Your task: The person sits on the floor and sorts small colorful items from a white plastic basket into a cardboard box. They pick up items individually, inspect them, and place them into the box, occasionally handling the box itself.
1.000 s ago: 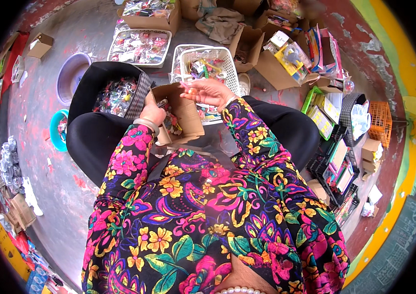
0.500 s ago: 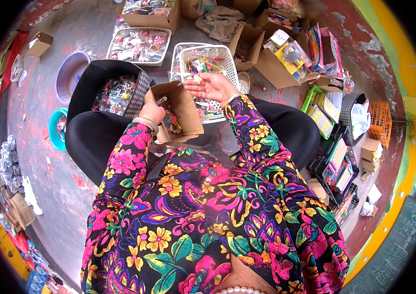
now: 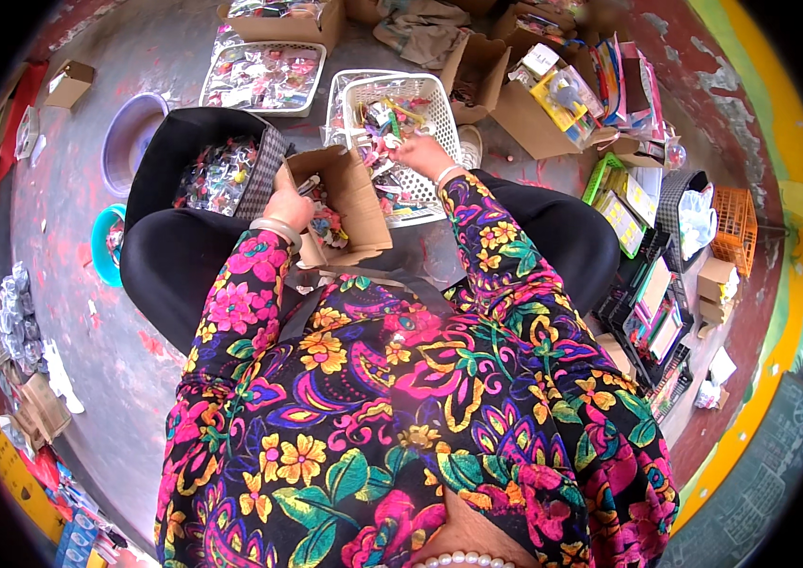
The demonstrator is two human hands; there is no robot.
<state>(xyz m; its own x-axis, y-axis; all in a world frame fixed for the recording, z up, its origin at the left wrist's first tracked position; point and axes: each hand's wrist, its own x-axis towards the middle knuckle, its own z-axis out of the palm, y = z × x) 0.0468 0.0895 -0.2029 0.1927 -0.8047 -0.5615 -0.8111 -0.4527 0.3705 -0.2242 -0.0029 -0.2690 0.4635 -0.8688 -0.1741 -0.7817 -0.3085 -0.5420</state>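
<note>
My left hand [image 3: 286, 206] is closed around the left wall of a small open cardboard box [image 3: 356, 213], which stands tilted between my legs. Small colourful trinkets [image 3: 329, 227] lie inside this box. Over the white plastic basket [image 3: 438, 104] my right hand [image 3: 423, 157] reaches in from the right with its fingers drawn together. Whatever is between those fingertips is too small to make out. Bright little pieces [image 3: 384, 118] in yellow, pink and green fill part of the basket, which rests on another white basket [image 3: 411, 221].
A black checked bin [image 3: 265, 180] of small wrapped items stands at my left knee. Beyond it are a purple basin [image 3: 123, 142] and a turquoise basin [image 3: 101, 248]. A white tray [image 3: 299, 102] of packets lies farther ahead. Cardboard boxes [image 3: 536, 123] and black crates [image 3: 636, 327] line the right side.
My right hand has turned from palm-up with spread fingers to knuckles-up, its fingers drawn together over the basket. My left hand keeps hold of the box. The view has shifted slightly.
</note>
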